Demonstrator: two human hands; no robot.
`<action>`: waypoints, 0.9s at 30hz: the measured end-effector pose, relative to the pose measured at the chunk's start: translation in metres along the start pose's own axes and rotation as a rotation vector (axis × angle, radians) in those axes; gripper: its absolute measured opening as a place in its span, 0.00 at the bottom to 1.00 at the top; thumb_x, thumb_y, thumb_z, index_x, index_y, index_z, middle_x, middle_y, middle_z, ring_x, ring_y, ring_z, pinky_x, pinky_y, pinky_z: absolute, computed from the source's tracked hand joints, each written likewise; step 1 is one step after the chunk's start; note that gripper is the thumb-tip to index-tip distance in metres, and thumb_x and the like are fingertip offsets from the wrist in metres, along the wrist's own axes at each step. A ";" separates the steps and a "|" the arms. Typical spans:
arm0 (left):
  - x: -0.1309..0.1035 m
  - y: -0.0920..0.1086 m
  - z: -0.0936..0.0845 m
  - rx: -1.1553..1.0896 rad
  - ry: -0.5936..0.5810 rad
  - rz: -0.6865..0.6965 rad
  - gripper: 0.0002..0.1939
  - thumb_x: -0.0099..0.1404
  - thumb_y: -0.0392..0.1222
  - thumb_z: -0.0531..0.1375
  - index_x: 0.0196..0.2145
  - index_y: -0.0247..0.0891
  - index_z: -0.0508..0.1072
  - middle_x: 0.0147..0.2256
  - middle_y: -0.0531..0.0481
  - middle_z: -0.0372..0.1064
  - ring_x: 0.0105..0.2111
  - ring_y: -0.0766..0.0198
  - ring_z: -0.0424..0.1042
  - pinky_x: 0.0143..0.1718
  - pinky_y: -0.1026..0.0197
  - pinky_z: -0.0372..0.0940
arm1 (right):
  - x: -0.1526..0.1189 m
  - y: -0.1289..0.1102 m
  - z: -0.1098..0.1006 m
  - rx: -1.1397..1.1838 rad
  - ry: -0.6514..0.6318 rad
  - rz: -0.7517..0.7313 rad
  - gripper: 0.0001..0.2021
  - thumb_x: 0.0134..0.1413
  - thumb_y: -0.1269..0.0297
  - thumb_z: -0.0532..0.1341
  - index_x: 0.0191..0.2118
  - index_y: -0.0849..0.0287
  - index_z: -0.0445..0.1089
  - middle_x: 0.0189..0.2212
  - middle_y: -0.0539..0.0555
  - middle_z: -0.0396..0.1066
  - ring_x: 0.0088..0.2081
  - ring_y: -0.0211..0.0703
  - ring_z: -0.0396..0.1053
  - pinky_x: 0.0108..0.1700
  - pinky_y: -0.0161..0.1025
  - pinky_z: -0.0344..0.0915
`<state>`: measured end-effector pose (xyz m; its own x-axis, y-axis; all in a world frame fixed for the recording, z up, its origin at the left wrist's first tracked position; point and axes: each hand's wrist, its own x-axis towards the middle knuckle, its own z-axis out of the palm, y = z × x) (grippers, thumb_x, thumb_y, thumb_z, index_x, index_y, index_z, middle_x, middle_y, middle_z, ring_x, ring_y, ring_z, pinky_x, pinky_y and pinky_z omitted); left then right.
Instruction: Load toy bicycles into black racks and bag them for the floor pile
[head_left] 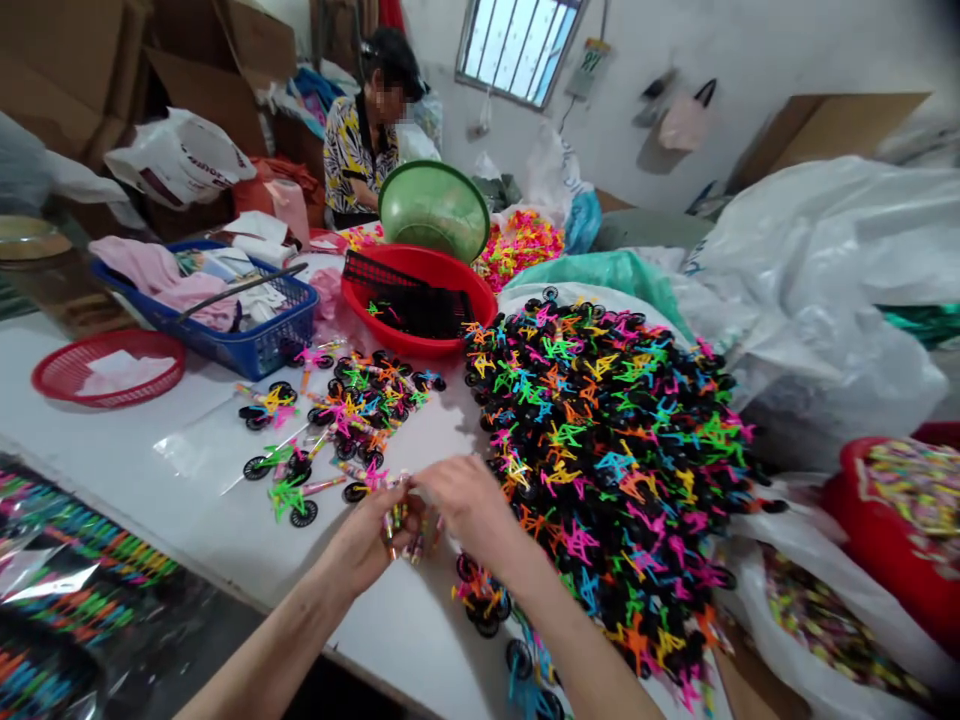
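Note:
My left hand [367, 540] is closed around several thin, colourfully patterned sticks [390, 528] whose ends poke down below the fingers. Close against it, my right hand [469, 505] has its fingers pinched together at the left fingertips; what lies between them is hidden. Just beyond the hands, small plastic toy bicycles [289, 495] with black wheels lie loosely, some with patterned sticks attached. To the right of my right hand rises a large pile of toy bicycles [600, 440] in pink, green, orange, blue and yellow.
Behind stand a red basin [352, 305], a tilted green basin [435, 205], a blue basket [259, 350] and a flat red basket [56, 385]. Bags of small wrapped pieces [832, 620] stand at right. Packed colourful goods [82, 590] lie lower left. Another person [349, 160] works across the table.

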<state>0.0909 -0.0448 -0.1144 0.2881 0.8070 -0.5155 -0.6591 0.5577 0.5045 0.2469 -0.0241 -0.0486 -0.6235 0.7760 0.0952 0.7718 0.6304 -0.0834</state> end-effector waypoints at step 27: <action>0.051 -0.012 0.110 0.568 -0.129 0.416 0.16 0.57 0.47 0.59 0.40 0.34 0.67 0.24 0.54 0.63 0.18 0.72 0.56 0.18 0.68 0.49 | -0.011 0.138 -0.030 -0.170 0.147 0.754 0.12 0.56 0.60 0.56 0.45 0.54 0.68 0.42 0.55 0.71 0.42 0.46 0.69 0.40 0.38 0.61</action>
<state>0.1898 0.0110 -0.0709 0.1940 0.9718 -0.1338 -0.2790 0.1854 0.9422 0.3642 0.0539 -0.0316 0.0899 0.9747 0.2046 0.9959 -0.0863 -0.0263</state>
